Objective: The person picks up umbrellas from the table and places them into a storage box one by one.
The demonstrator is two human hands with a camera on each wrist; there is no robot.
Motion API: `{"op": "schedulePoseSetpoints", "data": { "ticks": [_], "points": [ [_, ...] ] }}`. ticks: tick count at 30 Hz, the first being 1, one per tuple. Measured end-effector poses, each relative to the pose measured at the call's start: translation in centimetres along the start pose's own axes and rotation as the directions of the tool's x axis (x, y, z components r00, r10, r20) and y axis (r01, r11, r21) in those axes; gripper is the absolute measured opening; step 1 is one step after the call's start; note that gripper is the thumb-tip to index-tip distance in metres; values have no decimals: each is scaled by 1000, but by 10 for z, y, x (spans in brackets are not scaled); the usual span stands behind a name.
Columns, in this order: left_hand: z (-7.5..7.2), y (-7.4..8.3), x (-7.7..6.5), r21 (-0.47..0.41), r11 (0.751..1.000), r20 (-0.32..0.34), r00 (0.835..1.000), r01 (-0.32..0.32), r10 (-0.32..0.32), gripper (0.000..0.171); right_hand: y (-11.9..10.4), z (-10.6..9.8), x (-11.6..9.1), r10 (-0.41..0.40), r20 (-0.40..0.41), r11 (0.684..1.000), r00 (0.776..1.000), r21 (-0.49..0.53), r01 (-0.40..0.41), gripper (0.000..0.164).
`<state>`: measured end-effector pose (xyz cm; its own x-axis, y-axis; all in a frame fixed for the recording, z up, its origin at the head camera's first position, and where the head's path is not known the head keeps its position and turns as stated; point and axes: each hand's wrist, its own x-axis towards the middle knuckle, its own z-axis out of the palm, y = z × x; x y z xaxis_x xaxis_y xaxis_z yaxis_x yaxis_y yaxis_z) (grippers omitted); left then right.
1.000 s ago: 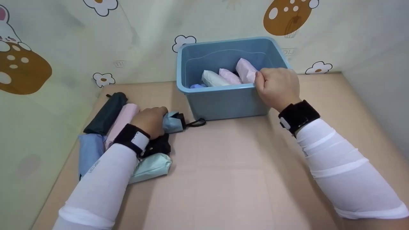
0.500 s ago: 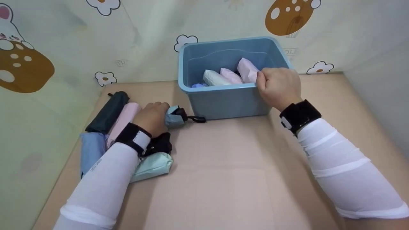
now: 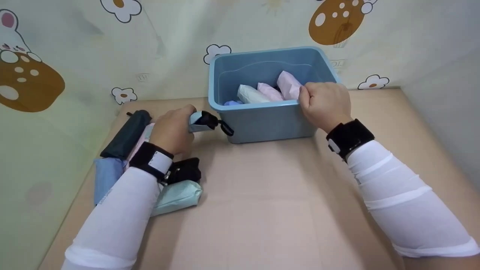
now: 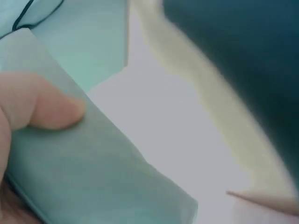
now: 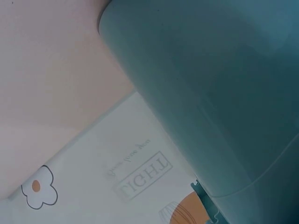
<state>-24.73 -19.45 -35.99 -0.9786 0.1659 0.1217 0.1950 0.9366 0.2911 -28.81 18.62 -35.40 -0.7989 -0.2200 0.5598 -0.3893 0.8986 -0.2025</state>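
My left hand (image 3: 174, 127) grips a light blue folded umbrella (image 3: 195, 122), raised over the table just left of the bin. Its black handle end and wrist strap point right, the strap overlapping the bin's wall. In the left wrist view the thumb presses along the fabric of the umbrella (image 4: 103, 163). My right hand (image 3: 326, 105) holds the front right rim of a blue plastic bin (image 3: 266, 125), fingers curled over the edge. The bin's side (image 5: 201, 93) fills much of the right wrist view. Pale green and pink wrapped bundles (image 3: 270, 92) lie inside it.
Several more compact umbrellas lie at the left: a dark green one (image 3: 127, 133), a blue one (image 3: 108, 176), a black one (image 3: 184, 171) and a mint one (image 3: 178, 197). A pink one is mostly behind my left hand. A patterned sheet (image 3: 168, 48) hangs behind the table.
My left hand has lifted the light blue umbrella from the table, up toward the bin's left side. My right hand stays on the rim and the bin has not moved.
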Motion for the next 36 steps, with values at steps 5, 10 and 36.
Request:
{"op": "schedulePoseSetpoints", "data": {
  "ticks": [5, 10, 36],
  "points": [
    [-20, -1, 2, 18, 999, -227, 973, -41, 44, 33, -2, 0, 1, 7, 11, 1000, 1000, 3, -7, 51],
    [-43, 11, 5, -52, 997, -413, 910, -60, 34, 28, -2, 0, 2, 17, 29, 1000, 999, 0, -17, 51],
    [-8, 128, 70, -110, 960, -69, 966, -257, 250, 35, -1, -2, 2, 34, 73, 998, 997, -54, -30, 44]
  ]
}}
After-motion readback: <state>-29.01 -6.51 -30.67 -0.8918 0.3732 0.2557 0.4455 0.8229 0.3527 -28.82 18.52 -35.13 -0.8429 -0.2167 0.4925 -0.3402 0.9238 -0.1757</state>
